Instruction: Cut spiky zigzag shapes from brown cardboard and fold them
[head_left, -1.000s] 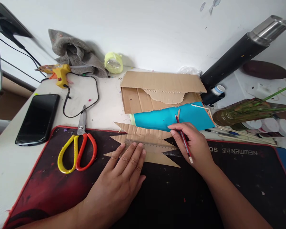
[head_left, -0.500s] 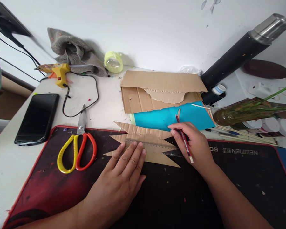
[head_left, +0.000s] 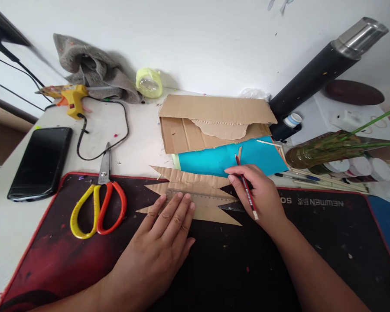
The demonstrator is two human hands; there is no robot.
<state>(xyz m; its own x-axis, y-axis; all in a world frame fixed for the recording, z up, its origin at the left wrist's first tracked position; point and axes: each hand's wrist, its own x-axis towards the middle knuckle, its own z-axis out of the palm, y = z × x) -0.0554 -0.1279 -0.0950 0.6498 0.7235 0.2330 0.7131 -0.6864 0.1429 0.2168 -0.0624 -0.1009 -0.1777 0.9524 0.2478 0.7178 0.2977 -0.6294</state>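
A jagged, spiky cardboard cut-out (head_left: 195, 182) lies on the dark desk mat (head_left: 84, 260). A clear ruler (head_left: 208, 200) rests across it. My left hand (head_left: 162, 234) lies flat with fingers stretched out, pressing on the ruler and the cardboard. My right hand (head_left: 260, 197) is closed around a red pencil (head_left: 246, 187), held at the right end of the ruler near the cut-out's right points.
Yellow-and-red scissors (head_left: 97, 203) lie on the mat's left. A black phone (head_left: 37, 162), a yellow glue gun (head_left: 69, 96) with its cord, a grey cloth (head_left: 91, 69), folded cardboard (head_left: 214, 119), blue paper (head_left: 227, 157), a black flask (head_left: 321, 71) and a bottle (head_left: 325, 151) surround it.
The view has shifted slightly, so everything sits a little further left in the picture. Both hands keep their places on the ruler and pencil.
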